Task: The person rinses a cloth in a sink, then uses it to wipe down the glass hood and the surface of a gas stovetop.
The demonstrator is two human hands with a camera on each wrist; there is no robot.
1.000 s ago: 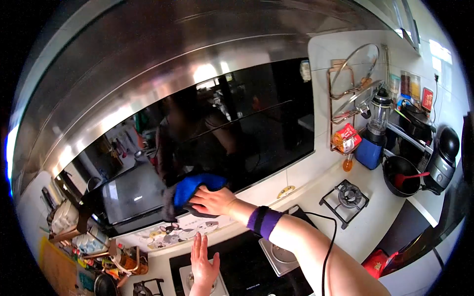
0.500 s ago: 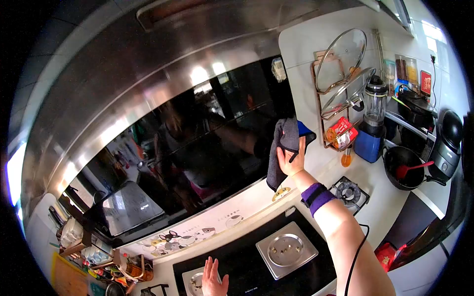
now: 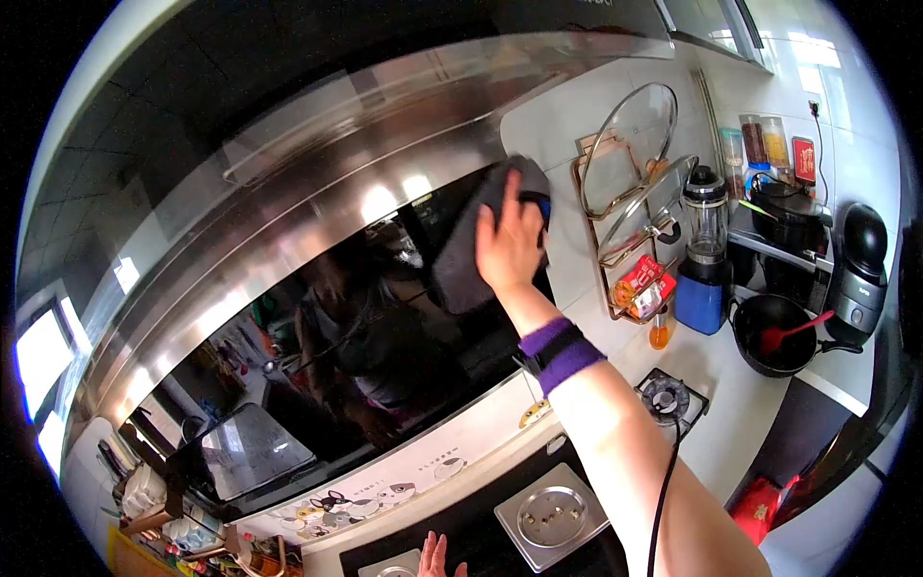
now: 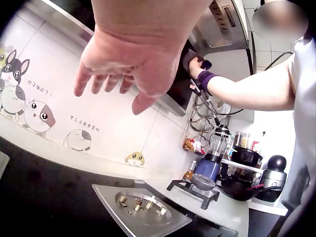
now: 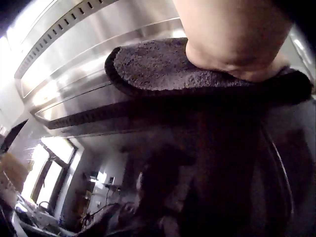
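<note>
My right hand [image 3: 511, 245] presses a dark grey cloth [image 3: 463, 260] flat against the black glossy panel [image 3: 375, 346] of the range hood, near its upper right corner. Index finger and thumb lie extended over the cloth, and a bit of blue shows beside the fingers. In the right wrist view the fuzzy cloth [image 5: 153, 69] spreads under the palm, whose fingers are hidden. Low over the stove, my left hand [image 3: 438, 558] is held up with nothing in it; the left wrist view shows its fingers relaxed and apart.
Right of the panel hangs a wall rack with glass lids [image 3: 630, 144]. A blue blender [image 3: 705, 288], a black wok [image 3: 769, 332] and a loose burner grate [image 3: 673, 396] stand on the counter. A steel burner plate [image 3: 510, 519] is set in the stove below.
The right hand swept the cloth from the panel's lower left to its right end, then up to the upper right. The left hand has sunk lower in the head view.
</note>
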